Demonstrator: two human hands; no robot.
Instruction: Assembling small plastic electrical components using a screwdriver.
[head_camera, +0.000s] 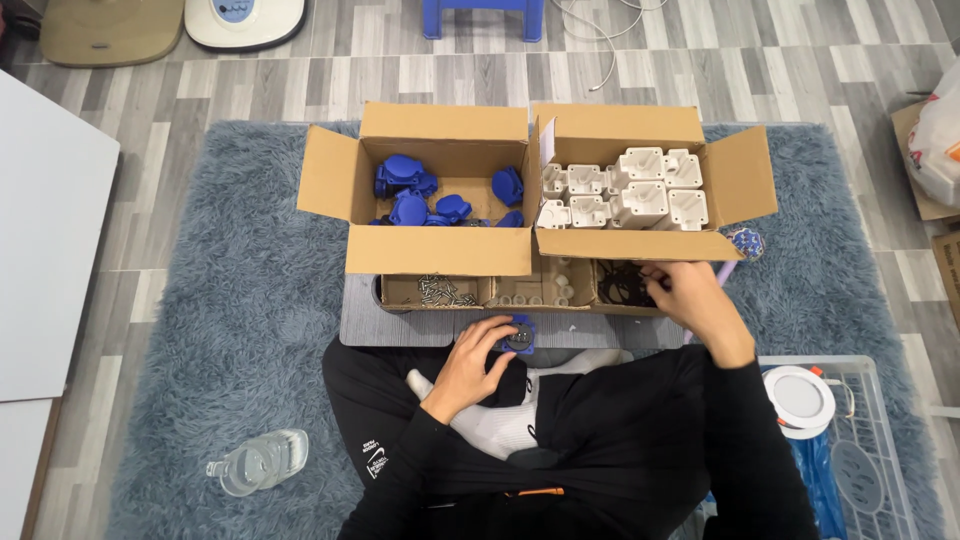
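I see the left hand (468, 365) clamped on a blue part (517, 335) just before the small tray (520, 292), steadying it; right hand (697, 300) fingers pinch into the tray's black rings (622, 284).

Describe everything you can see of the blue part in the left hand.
The blue part looks like moulded plastic, small and rounded, with a dark round piece set in its upper face. It is the same colour as the blue pieces in the left cardboard box. The left hand holds it by the fingers from the side, just above the lap, at the near edge of the grey board. Its underside is hidden.
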